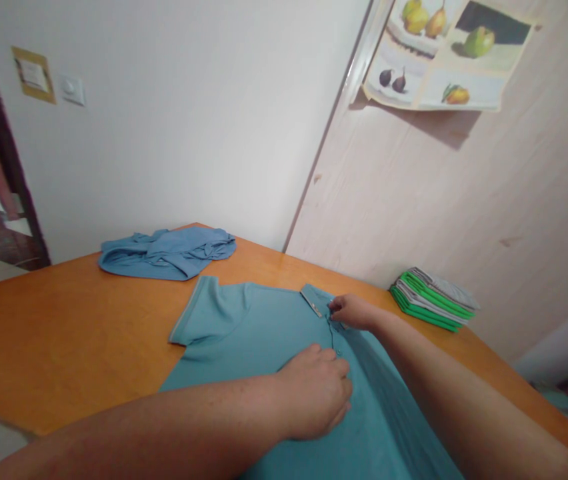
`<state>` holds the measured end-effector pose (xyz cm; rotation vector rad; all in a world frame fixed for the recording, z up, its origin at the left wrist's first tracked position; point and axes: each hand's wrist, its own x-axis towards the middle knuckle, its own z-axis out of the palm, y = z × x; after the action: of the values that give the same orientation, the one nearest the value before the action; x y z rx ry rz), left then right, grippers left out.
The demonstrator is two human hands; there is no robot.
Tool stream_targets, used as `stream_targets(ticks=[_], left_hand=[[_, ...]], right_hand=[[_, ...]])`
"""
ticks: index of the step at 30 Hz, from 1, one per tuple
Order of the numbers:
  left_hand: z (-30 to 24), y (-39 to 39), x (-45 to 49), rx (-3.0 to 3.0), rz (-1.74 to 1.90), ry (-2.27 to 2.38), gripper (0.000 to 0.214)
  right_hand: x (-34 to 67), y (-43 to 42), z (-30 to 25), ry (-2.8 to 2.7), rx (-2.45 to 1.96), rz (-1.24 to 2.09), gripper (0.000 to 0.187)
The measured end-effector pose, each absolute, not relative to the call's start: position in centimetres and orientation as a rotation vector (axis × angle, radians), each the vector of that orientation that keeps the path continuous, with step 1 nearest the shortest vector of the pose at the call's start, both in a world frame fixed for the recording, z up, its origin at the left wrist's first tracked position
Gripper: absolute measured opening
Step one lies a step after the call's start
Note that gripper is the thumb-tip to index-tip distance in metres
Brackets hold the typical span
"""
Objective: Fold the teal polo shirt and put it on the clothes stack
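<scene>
Flatly spread on the orange surface (89,347), a teal shirt (264,340). At its collar (313,301), right hand (351,312), thumb and fingers pinched on the cloth; over the front, left hand (314,392), curled, impossible to tell from above whether gripping. Farther out, rumpled blue garment (169,253) and green-and-grey folded stack (434,300).

At the bottom, the frame is cropping the teal shirt (269,340) — the left hand (317,392), lower centre, is hiding part of it.
</scene>
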<state>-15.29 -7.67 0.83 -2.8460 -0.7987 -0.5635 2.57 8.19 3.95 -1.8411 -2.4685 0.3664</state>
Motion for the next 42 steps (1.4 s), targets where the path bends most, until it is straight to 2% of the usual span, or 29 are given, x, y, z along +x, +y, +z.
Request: stream_targets(ticks=[28,33,37,42], left_hand=[[0.7,-7.6,-15.3,-2.977,-0.59,-0.832,0.022],[0.8,-7.5,-15.2,-2.998,-0.571,-0.858,0.02],[0.7,-7.4,-15.1,-2.985,-0.57,-0.858,0.02],[0.6,-7.4,-15.1,-2.97,-0.572,-0.848,0.02]], right_hand=[[3.5,8.9,1.6,-2.352,-1.769,0.097,0.007],[3.5,7.4,1.5,-2.239,-1.816,-0.032,0.018],[3.0,6.1,1.3,-2.304,-1.784,-0.113,0.008],[2.6,5.8,1.1,-2.387,-1.723,-0.094,0.021]])
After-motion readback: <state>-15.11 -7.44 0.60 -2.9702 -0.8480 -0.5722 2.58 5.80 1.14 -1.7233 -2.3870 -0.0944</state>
